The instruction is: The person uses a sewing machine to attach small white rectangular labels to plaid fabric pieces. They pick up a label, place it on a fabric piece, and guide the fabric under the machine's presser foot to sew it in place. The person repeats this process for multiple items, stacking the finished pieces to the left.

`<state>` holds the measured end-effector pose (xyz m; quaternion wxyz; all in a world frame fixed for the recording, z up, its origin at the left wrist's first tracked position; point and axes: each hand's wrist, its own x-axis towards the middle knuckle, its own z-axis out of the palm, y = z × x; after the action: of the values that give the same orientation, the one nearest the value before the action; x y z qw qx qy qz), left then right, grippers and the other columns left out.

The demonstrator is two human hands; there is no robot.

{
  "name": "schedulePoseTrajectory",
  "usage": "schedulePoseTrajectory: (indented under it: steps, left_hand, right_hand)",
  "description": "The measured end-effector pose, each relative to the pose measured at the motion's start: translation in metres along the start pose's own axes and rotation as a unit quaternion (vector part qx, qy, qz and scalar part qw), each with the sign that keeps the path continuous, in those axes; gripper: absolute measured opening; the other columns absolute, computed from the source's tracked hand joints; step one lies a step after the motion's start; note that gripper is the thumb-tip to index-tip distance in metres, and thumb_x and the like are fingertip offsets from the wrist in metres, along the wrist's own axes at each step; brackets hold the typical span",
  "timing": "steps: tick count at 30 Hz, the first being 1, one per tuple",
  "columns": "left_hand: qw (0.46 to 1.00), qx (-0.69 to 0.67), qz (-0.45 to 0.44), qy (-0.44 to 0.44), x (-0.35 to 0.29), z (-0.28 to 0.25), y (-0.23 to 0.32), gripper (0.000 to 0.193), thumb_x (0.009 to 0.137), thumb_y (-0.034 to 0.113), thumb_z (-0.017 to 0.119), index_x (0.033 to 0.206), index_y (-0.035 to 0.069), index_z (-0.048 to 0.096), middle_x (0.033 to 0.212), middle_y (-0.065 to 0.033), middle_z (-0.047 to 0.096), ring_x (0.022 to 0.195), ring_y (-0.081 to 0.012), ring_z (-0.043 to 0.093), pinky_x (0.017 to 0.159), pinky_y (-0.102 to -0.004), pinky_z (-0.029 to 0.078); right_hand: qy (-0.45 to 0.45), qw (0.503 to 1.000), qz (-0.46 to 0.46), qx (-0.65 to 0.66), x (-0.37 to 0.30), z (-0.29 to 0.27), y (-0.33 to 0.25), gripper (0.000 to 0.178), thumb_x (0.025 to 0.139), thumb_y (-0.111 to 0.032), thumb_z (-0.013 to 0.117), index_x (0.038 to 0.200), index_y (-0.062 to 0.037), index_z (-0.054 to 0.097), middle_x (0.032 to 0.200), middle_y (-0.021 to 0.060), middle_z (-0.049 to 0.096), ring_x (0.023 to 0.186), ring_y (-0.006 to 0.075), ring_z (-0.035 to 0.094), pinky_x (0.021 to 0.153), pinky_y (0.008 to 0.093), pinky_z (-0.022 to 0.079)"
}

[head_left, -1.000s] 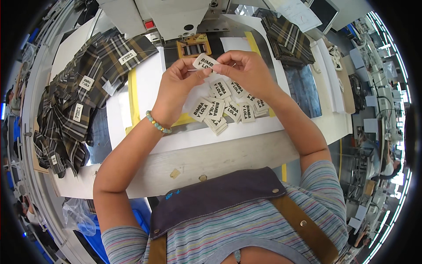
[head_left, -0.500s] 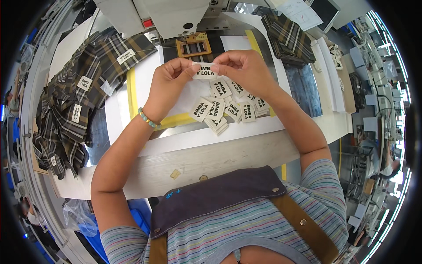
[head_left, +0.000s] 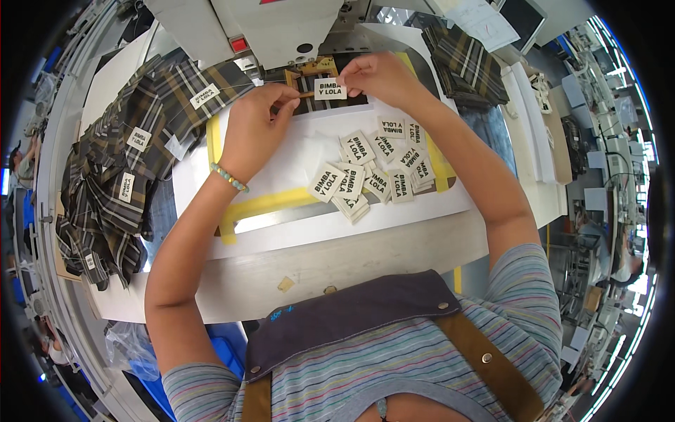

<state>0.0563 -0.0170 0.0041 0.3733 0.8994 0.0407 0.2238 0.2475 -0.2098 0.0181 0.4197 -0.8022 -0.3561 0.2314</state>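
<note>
A small white fabric label (head_left: 330, 90) with dark lettering hangs by its right edge between the thumb and finger of my right hand (head_left: 380, 81). It is over the yellow-brown clamp frame (head_left: 314, 68) beneath the sewing machine head, with plaid cloth showing inside the frame. To the left, my left hand (head_left: 260, 123) has its fingers bent and the thumb a little apart from the index finger, beside the frame's left side. Nothing shows between those fingers. Below my hands, several more labels (head_left: 358, 148) lie in a loose pile on the white sheet (head_left: 288, 162).
Plaid cloth pieces with labels (head_left: 105, 162) are heaped on the left. A stack of folded plaid pieces (head_left: 464, 63) sits at the back right. The machine head (head_left: 274, 32) stands close above the frame. Yellow tape (head_left: 271, 202) borders the white sheet.
The label has moved from between both hands forward to the clamp frame, now held by my right hand alone. My left hand has let go and drawn slightly left.
</note>
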Motion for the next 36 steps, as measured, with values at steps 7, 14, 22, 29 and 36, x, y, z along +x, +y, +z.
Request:
schedulePoseTrajectory:
  steps: [7, 14, 22, 29, 36]
  left_hand:
    - [0.964, 0.157, 0.214, 0.017, 0.004, -0.004, -0.016, 0.023, 0.091, 0.008, 0.077, 0.114, 0.003, 0.076, 0.115, -0.0083, 0.075, 0.103, -0.0314, 0.069, 0.091, -0.0406, 0.059]
    - [0.959, 0.199, 0.194, -0.061, 0.002, 0.003, -0.021, 0.044, 0.096, 0.019, 0.074, 0.136, 0.000, 0.067, 0.147, -0.0117, 0.064, 0.140, -0.0341, 0.054, 0.119, -0.0443, 0.044]
    - [0.965, 0.179, 0.177, -0.071, 0.004, 0.003, -0.022, 0.047, 0.096, 0.018, 0.075, 0.138, 0.000, 0.066, 0.149, -0.0119, 0.062, 0.144, -0.0351, 0.050, 0.123, -0.0455, 0.041]
    - [0.971, 0.158, 0.170, -0.066, 0.004, 0.003, -0.022, 0.043, 0.095, 0.018, 0.076, 0.132, 0.000, 0.066, 0.146, -0.0149, 0.061, 0.141, -0.0365, 0.052, 0.120, -0.0463, 0.043]
    - [0.962, 0.195, 0.177, -0.072, 0.004, 0.002, -0.020, 0.044, 0.097, 0.025, 0.074, 0.133, 0.001, 0.065, 0.147, -0.0157, 0.060, 0.142, -0.0378, 0.051, 0.119, -0.0476, 0.043]
  right_hand:
    - [0.004, 0.989, -0.063, -0.134, 0.046, 0.007, -0.005, 0.028, 0.085, -0.035, 0.079, 0.097, -0.0106, 0.086, 0.085, 0.0072, 0.081, 0.075, 0.0194, 0.076, 0.074, 0.0324, 0.057]
    - [-0.018, 0.983, -0.079, -0.164, 0.056, 0.007, 0.000, 0.023, 0.087, -0.033, 0.081, 0.098, -0.0130, 0.087, 0.084, 0.0060, 0.080, 0.073, 0.0156, 0.068, 0.073, 0.0316, 0.053]
    - [-0.006, 0.978, -0.109, -0.175, 0.057, 0.007, 0.003, 0.026, 0.083, -0.036, 0.082, 0.097, -0.0152, 0.087, 0.086, 0.0074, 0.081, 0.077, 0.0223, 0.073, 0.076, 0.0351, 0.056]
    - [0.038, 0.971, -0.112, -0.207, 0.028, 0.012, -0.017, 0.019, 0.088, -0.020, 0.081, 0.103, -0.0099, 0.084, 0.091, 0.0058, 0.079, 0.081, 0.0215, 0.073, 0.078, 0.0341, 0.057]
    - [0.085, 0.886, -0.320, -0.325, 0.005, 0.013, 0.000, 0.019, 0.094, -0.009, 0.071, 0.109, -0.0097, 0.082, 0.117, 0.0046, 0.071, 0.102, 0.0265, 0.071, 0.084, 0.0402, 0.059]
